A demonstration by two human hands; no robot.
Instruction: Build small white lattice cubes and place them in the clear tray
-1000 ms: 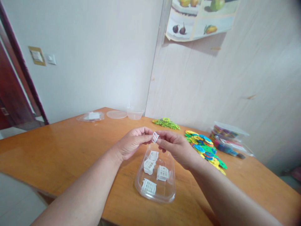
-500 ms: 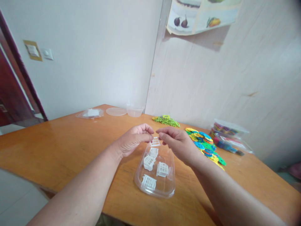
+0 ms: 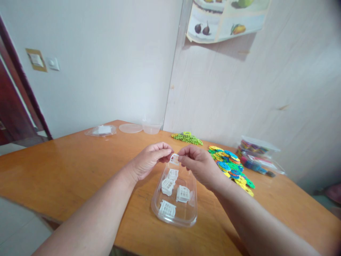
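Between my two hands, above the far end of a clear plastic tray [image 3: 174, 221], is a small white lattice piece [image 3: 174, 159] shaped like a toy window frame. My left hand [image 3: 153, 159] pinches its left side. My right hand [image 3: 197, 163] pinches its right side with thumb and forefinger. Below, several similar white lattice pieces lie in small stacks in the tray: one stack [image 3: 173, 174] at the far end, another [image 3: 168, 187] touching it, one [image 3: 183, 193] to the right and one [image 3: 167, 209] at the near left.
Right of my right hand lies a heap of coloured plastic discs [image 3: 231, 167]. Farther back are a green pile [image 3: 188, 138], a clear tub [image 3: 152, 126], a round lid [image 3: 130, 128] and a clear package [image 3: 102, 130]. Clear boxes [image 3: 259, 156] stand at the right by the wall.
The white lattice piece has turned and now shows an arched edge. My right hand has closed in on its right side. The view has shifted slightly.
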